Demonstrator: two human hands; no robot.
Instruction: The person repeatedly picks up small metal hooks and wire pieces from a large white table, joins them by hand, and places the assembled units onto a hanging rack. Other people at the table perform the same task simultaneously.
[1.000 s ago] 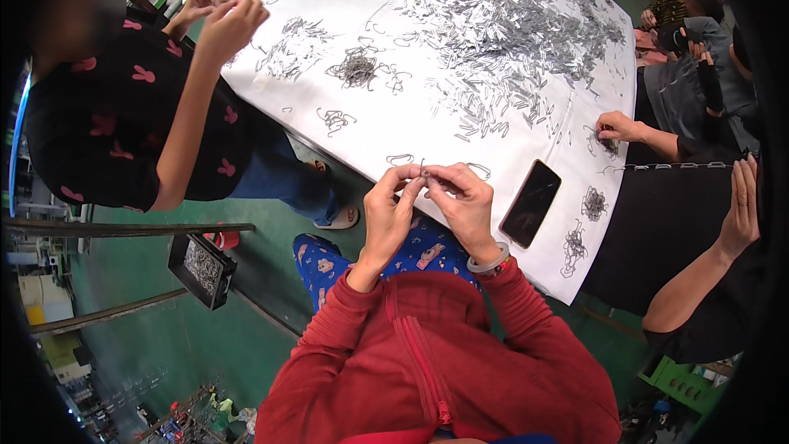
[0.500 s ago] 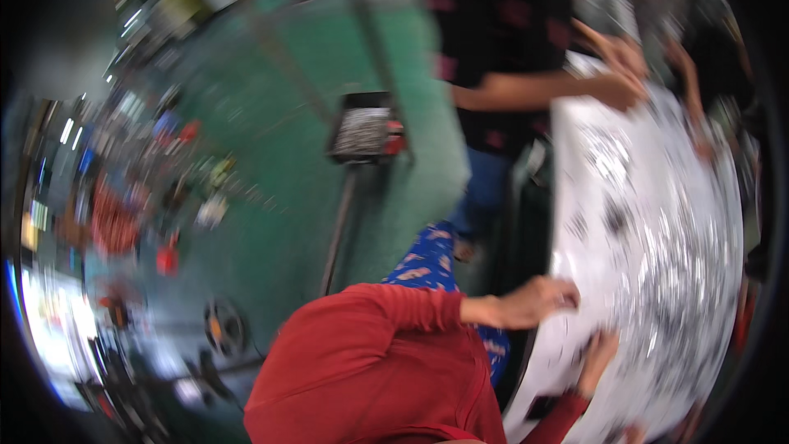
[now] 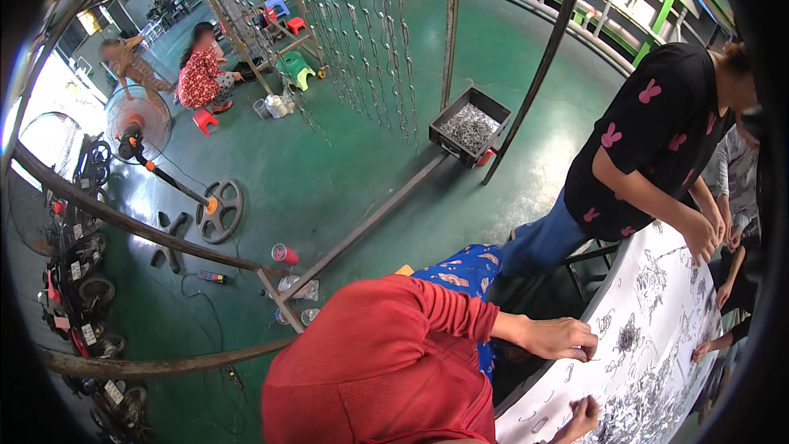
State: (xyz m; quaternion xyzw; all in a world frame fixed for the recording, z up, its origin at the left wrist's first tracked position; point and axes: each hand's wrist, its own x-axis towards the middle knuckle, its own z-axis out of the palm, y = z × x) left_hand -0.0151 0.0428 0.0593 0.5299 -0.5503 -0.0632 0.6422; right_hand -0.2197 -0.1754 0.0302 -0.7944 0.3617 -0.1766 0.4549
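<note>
Far left, a row of parked dark motorbikes (image 3: 78, 296) lines the rim of the view, with a round grey standing fan on an orange-jointed pole (image 3: 138, 122) just beyond them on the green painted floor (image 3: 345, 173). Further back, two seated people (image 3: 197, 74) are beside small red and green plastic stools. Long grey metal chains (image 3: 353, 41) hang in a curtain from an overhead frame, and to their right a black square tray heaped with small silvery metal parts (image 3: 468, 125) rests on the floor. A small red cup (image 3: 281, 253) stands near a rusty steel bar.

Low in the middle, the person's own red sleeve runs out to the left hand (image 3: 560, 337), which lies on the near edge of the white-covered table (image 3: 649, 345). Its fingers are curled close together and pressed down; whether they pinch anything cannot be told. The right hand (image 3: 582, 416) sits just below it, also on the sheet, fingers bent narrow, and what it grips is too small to make out. Small dark bent wire pieces (image 3: 633, 333) are scattered over the sheet just beside both hands, thicker toward the right.

At the right, another person in a black shirt with pink shapes (image 3: 657, 131) leans over the table, a hand (image 3: 703, 238) touching the sheet
</note>
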